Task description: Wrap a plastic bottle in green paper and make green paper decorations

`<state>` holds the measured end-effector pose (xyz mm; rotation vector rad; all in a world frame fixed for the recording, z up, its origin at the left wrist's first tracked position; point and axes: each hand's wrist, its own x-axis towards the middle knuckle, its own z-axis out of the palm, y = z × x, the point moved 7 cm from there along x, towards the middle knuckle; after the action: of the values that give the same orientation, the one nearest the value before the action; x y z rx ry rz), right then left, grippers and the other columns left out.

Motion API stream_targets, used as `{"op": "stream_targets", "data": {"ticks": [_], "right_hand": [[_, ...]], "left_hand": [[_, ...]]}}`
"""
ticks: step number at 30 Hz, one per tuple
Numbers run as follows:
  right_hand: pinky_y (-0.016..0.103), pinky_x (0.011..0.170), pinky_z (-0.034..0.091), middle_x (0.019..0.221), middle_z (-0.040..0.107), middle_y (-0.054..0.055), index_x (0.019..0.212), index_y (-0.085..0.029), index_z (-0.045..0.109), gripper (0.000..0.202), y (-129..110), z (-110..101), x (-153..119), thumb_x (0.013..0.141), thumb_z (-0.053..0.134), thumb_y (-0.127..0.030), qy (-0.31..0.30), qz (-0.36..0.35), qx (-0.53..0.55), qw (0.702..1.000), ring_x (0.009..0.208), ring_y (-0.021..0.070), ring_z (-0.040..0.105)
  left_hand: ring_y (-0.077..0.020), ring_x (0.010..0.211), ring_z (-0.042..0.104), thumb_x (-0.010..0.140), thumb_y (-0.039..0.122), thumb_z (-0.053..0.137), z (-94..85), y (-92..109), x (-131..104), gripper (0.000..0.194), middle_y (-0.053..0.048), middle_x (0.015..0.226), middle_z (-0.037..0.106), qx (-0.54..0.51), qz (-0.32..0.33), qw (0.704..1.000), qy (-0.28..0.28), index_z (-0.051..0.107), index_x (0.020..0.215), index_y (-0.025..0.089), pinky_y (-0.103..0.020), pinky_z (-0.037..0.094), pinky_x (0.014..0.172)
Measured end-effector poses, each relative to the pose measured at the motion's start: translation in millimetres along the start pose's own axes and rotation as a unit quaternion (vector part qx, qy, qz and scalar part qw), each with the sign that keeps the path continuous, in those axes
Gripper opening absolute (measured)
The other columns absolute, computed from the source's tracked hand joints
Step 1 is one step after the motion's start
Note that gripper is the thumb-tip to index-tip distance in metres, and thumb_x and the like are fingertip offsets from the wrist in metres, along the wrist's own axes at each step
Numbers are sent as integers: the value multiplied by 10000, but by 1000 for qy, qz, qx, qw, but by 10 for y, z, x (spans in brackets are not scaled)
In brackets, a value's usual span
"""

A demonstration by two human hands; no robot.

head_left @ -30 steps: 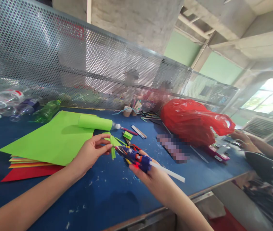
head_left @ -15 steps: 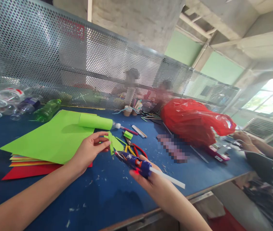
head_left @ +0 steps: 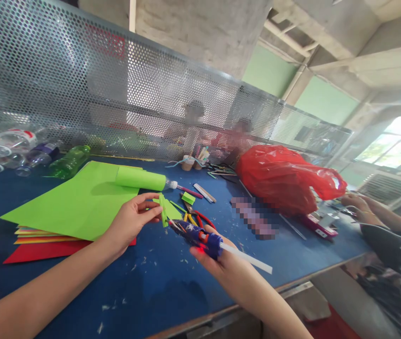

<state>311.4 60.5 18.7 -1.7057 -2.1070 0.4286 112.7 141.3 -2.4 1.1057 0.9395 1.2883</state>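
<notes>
Between thumb and fingers, my left hand [head_left: 138, 214] pinches a narrow folded strip of green paper [head_left: 163, 213], upright over the table. My right hand [head_left: 217, 256] is wrapped round a blue glue gun [head_left: 200, 238] with a red light and a white glue stick [head_left: 248, 258] out of its back end. The gun's nozzle is at the lower part of the strip; whether it touches I cannot tell. Just behind lie red-and-yellow-handled pliers [head_left: 202, 219], a small green paper piece [head_left: 188, 198] and a green paper scrap [head_left: 173, 213].
Green sheets [head_left: 76, 202] lie on coloured paper at left, with a green-wrapped bottle [head_left: 142, 179] on top. Plastic bottles [head_left: 39, 157] stand behind. A red plastic bag [head_left: 278, 174] sits at right, near another person's hands [head_left: 359, 205]. A perforated metal screen [head_left: 172, 89] bounds the table's back.
The glue gun's nozzle has shifted very slightly up toward the green strip. My left hand has stayed in nearly the same spot.
</notes>
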Motion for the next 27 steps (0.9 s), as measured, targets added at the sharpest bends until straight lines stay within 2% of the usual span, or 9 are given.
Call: {"op": "stream_targets", "data": {"ticks": [4,10,20,27], "right_hand": [[452,1064,363,1373,506,144,1260,-156,594,580,-12,21,-21,856,465,-552,-19,-5,-10,1000,1281,298,455],[449,1051,382,1340,541,143,1226,-156,620,588,15,21,-48,837,480,-574,-8,-2,-2,1000,1248,311,491],[454,1078,345,1392,484,140,1267,-158,589,596,0,0,-13,847,476,-567,-19,8,-12,1000,1306,309,420],[445,1064,367,1368,509,144,1261,-151,594,593,3,10,-58,849,472,-560,-29,10,-30,999,1275,308,461]], "left_hand": [[-126,661,634,635,265,767,-13,-24,19,404,10,767,690,-2,0,1000,-3,632,1004,169,-292,537,696],[-136,665,639,627,280,773,-13,-13,11,408,10,759,688,-2,-1,1000,-1,635,995,170,-304,535,700],[-117,683,628,651,256,763,16,-27,1,398,26,735,673,-12,-8,1000,-15,621,1011,164,-263,529,697],[-116,683,630,654,265,768,-7,-35,21,399,28,736,675,-16,-4,1000,-13,623,1013,169,-255,527,692]]}}
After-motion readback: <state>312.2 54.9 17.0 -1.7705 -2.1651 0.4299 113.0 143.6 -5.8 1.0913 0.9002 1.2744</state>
